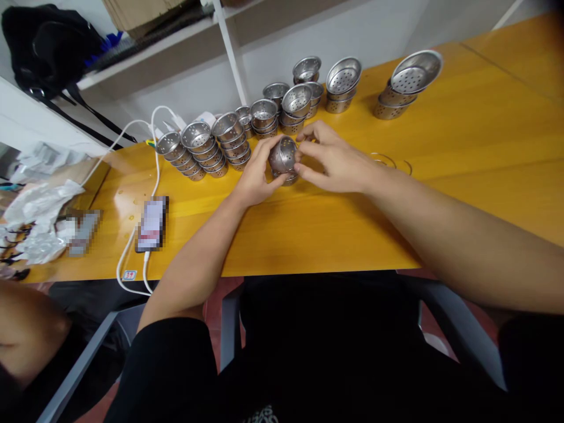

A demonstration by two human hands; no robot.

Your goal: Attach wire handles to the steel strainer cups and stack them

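Observation:
Near the middle of the table, my left hand (259, 176) is wrapped around the left side of a small perforated metal cup (282, 155). This cup is tilted, and the lower part of another metal cup (289, 179) shows just beneath it. My right hand (332, 158) is at the cup's right side, its thumb and curled fingers at the edge. Whether the two cups are wedged together cannot be made out. Close behind my hands are stacked perforated cups (264, 114), with another stack (231, 138) to the left.
More cup stacks (198, 144) line the table's back, one (394, 100) far right. Thin curved wires (390, 160) lie beyond my right wrist. A phone (152, 226) with a white cable (157, 170) lies left, near plastic bags (44, 229). Another person's arm (30, 335) is lower left.

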